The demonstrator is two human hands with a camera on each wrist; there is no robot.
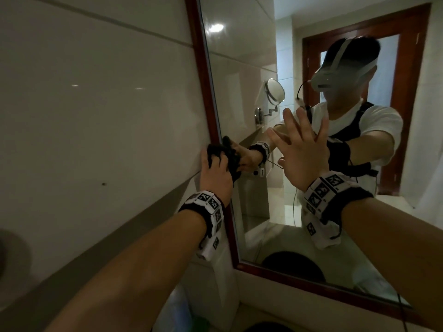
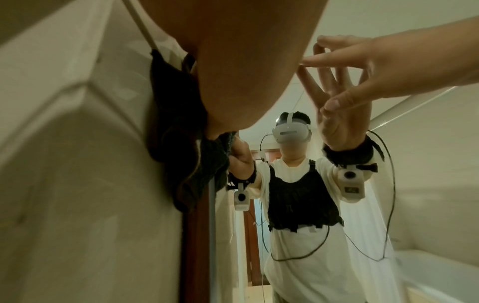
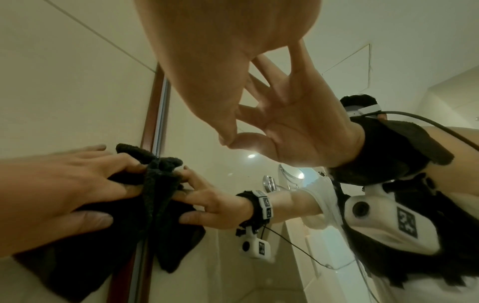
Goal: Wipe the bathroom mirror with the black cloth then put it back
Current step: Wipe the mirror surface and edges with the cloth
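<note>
The black cloth [image 1: 212,150] is bunched against the left edge of the wall mirror [image 1: 251,56], lying over its red-brown wooden frame [image 1: 203,68]. My left hand [image 1: 214,173] grips the cloth and presses it onto the frame and glass; in the right wrist view its fingers [image 3: 77,180] curl into the cloth [image 3: 108,246]. My right hand [image 1: 304,152] lies flat on the glass to the right, fingers spread and holding nothing. In the left wrist view the cloth [image 2: 176,123] hangs below my palm, and the right hand [image 2: 388,67] touches the glass.
A glossy tiled wall [image 1: 96,104] runs left of the mirror. The glass reflects me, a round swing-arm mirror [image 1: 275,91] and a wooden door [image 1: 407,92]. A pale counter edge [image 1: 275,315] lies under the mirror's lower frame.
</note>
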